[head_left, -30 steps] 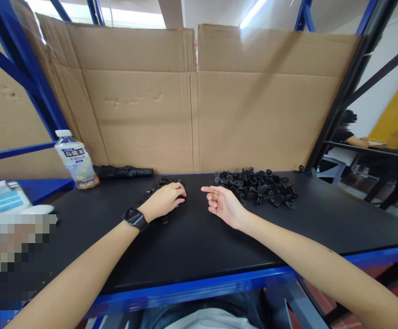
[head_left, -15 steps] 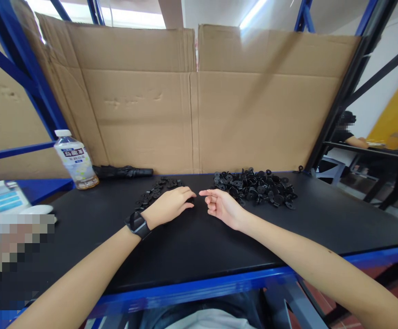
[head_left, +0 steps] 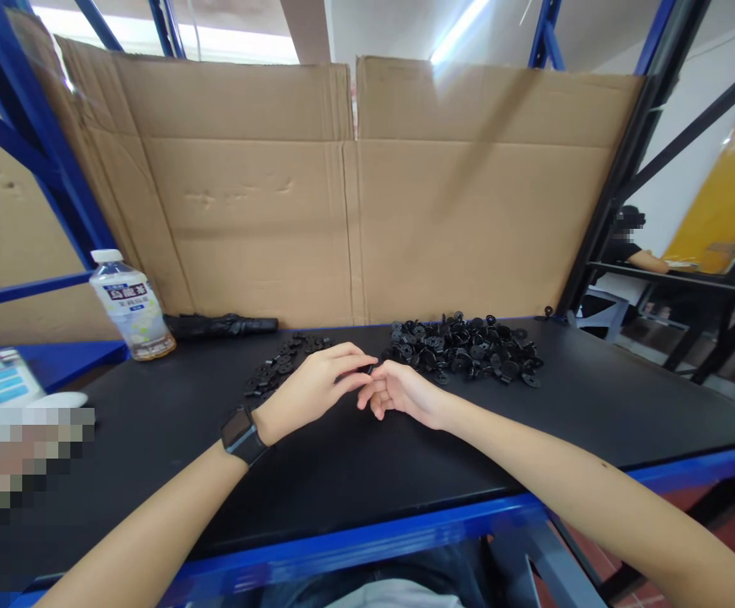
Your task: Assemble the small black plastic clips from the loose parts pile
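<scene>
My left hand (head_left: 317,387), with a black watch (head_left: 239,435) on its wrist, and my right hand (head_left: 399,392) meet over the middle of the black tabletop (head_left: 355,456). Their fingertips pinch together on a small black plastic part (head_left: 368,369) held between them. A large heap of black plastic parts (head_left: 465,348) lies just right of my right hand. A smaller, flatter group of black parts (head_left: 282,365) lies just behind my left hand.
A drink bottle (head_left: 127,306) stands at the back left beside a folded black umbrella (head_left: 219,325). Cardboard sheets (head_left: 342,194) wall off the back. A blue table edge (head_left: 367,540) runs along the front. Another person (head_left: 627,245) sits at a bench far right.
My left hand left the small group of parts and moved right; my right hand closed in from the right. The fingertips now meet on a small black part. The view shifted slightly.
</scene>
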{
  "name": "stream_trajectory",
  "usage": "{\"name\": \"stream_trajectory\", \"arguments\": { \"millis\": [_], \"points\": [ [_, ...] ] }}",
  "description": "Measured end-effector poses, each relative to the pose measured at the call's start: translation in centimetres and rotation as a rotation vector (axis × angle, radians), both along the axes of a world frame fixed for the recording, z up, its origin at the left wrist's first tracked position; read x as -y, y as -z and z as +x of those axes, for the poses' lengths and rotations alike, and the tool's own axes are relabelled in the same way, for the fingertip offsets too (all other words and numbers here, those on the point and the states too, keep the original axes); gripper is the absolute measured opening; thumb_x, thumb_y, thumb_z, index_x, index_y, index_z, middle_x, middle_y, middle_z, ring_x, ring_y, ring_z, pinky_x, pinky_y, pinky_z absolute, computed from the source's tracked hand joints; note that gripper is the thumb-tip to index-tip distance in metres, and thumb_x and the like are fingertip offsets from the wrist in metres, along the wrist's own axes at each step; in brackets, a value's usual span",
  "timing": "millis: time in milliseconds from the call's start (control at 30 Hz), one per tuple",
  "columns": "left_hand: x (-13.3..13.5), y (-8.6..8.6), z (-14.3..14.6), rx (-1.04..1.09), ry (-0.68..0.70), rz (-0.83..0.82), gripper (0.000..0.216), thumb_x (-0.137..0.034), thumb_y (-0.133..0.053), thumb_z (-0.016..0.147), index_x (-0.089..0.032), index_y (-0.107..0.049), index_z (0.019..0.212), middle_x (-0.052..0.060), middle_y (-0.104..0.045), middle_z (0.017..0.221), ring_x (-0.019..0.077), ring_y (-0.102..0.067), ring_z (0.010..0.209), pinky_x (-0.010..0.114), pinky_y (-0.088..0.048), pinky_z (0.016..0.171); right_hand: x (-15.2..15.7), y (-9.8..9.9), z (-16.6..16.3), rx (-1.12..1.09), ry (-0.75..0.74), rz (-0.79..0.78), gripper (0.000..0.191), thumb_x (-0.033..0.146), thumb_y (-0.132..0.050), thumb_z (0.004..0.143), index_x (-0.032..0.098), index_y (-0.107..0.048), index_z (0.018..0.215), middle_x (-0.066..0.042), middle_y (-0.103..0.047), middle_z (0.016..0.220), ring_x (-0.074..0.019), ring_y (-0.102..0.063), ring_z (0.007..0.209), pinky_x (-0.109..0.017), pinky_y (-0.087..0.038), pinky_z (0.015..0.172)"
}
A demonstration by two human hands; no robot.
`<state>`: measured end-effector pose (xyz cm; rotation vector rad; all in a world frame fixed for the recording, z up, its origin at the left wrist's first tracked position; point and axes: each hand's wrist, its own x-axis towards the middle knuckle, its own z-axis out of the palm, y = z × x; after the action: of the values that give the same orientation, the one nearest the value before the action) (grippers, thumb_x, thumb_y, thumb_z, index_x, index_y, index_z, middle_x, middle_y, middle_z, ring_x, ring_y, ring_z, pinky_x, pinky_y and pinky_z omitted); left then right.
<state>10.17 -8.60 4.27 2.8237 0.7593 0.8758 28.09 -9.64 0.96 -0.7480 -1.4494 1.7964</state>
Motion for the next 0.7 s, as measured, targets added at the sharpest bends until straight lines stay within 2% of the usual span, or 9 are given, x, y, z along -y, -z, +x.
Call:
{"name": "stream_trajectory", "arguments": {
  "millis": [300,500,700],
  "points": [
    [0.35,0.12,0.07,-0.088,-0.014,0.048,0.031,-0.033,-0.039,0.092,-0.019,-0.059,0.111,0.006,-0.059,0.098,0.015,-0.058,0.085,0.026,-0.046,0.078,-0.21,0.14,0.2,0.028,-0.057,0.037,0.031,0.031,-0.034,0.074,0.013,-0.058,0.067,-0.007,-0.06,0.068,-0.0123,-0.051,0.055,-0.027,-0.041,0.062],
    [0.6,0.21,0.1,-0.178,0.007,0.045,0.027,-0.031,-0.04,0.092,-0.018,-0.062,0.102,0.005,-0.059,0.097,0.0143,-0.058,0.085,0.024,-0.045,0.078,0.07,0.41,0.09,0.095,0.015,0.096,0.028,0.023,-0.033,0.072,0.013,-0.058,0.064,-0.007,-0.059,0.063,-0.0131,-0.052,0.053,-0.028,-0.042,0.06],
    [0.69,0.43,0.22,-0.21,-0.013,0.034,0.023,-0.023,-0.04,0.092,-0.016,-0.06,0.101,0.005,-0.058,0.095,0.0133,-0.058,0.082,0.022,-0.045,0.075,0.01,0.67,0.0,0.16,0.016,0.172,0.029,0.023,-0.034,0.075,0.012,-0.059,0.064,-0.006,-0.059,0.058,-0.0117,-0.051,0.049,-0.026,-0.041,0.056]
  ]
}}
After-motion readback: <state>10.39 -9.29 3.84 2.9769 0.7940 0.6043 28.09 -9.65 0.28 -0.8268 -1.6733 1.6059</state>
